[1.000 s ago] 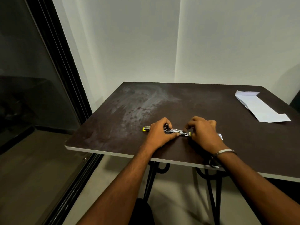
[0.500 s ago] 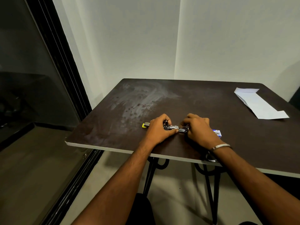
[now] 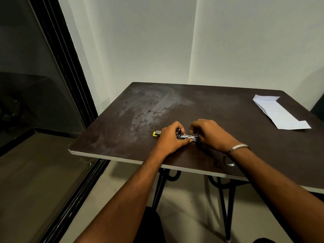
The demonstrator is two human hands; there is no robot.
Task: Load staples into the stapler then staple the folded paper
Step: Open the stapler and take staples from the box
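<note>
A small stapler [image 3: 188, 136] lies opened flat on the dark table [image 3: 122, 134], its metal channel showing between my hands and its yellow end [image 3: 156, 133] sticking out to the left. My left hand [image 3: 172, 137] is closed over the stapler's left part, thumb pressed along the near side. My right hand [image 3: 210, 135] is curled over the right end of the channel, fingertips pinched at it; what they hold is hidden. The folded white paper [image 3: 278, 112] lies flat at the far right of the table, apart from both hands.
The table's near edge [image 3: 122, 159] runs just below my wrists. A metal bangle [image 3: 238, 148] sits on my right wrist. A dark glass door frame [image 3: 66, 76] stands at the left, white walls behind. Black table legs [image 3: 224, 204] show underneath.
My right hand has slid left along the stapler, covering more of the channel and the small blue-and-white item behind it. The camera view shifted slightly.
</note>
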